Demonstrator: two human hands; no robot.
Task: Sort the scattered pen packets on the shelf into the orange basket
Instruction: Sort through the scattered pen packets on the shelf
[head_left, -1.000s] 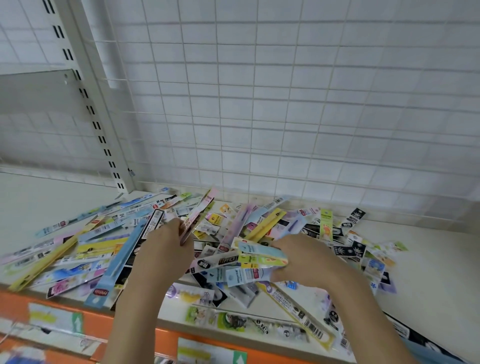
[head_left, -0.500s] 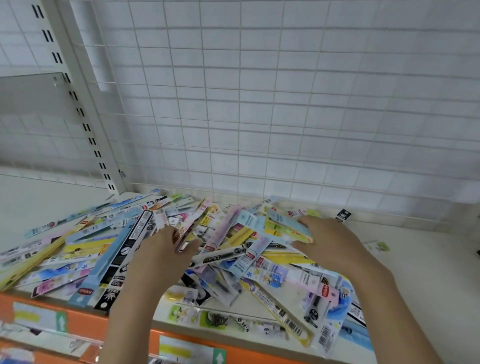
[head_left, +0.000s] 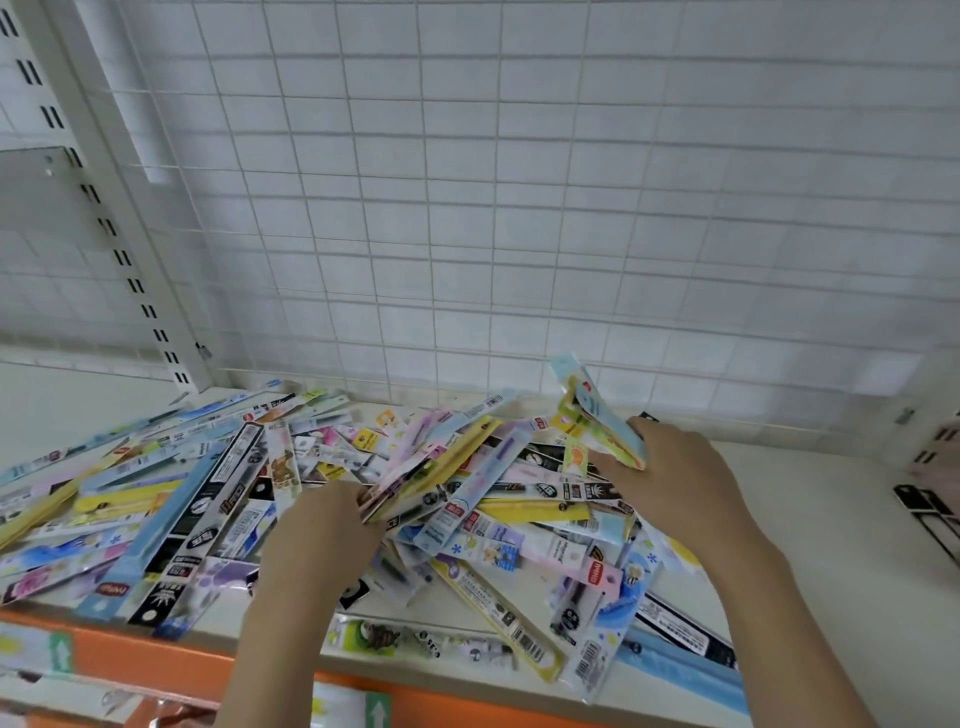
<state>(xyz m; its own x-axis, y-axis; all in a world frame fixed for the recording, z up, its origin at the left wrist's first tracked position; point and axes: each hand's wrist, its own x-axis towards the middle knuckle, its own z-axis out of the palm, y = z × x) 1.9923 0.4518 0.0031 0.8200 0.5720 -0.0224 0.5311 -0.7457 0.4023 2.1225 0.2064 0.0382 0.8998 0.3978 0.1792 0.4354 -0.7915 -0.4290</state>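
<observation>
The packets (head_left: 322, 499) lie heaped on the white shelf (head_left: 810, 525), overlapping at all angles and reaching its front edge. No basket is identifiable; only an orange edge (head_left: 156, 660) runs below the shelf front.

Your right hand (head_left: 670, 478) pinches a small bundle (head_left: 597, 415), tilted up off the heap. Your left hand (head_left: 322, 535) has its fingers curled round several packets at the heap's centre.

Expect each packet to be light, thin and flexible: a long narrow card strip under glossy film. The film is likely slippery, so stacked packets may slide apart. Take hold across the width near mid-length, thumb opposing fingers, and square the ends before lifting.
</observation>
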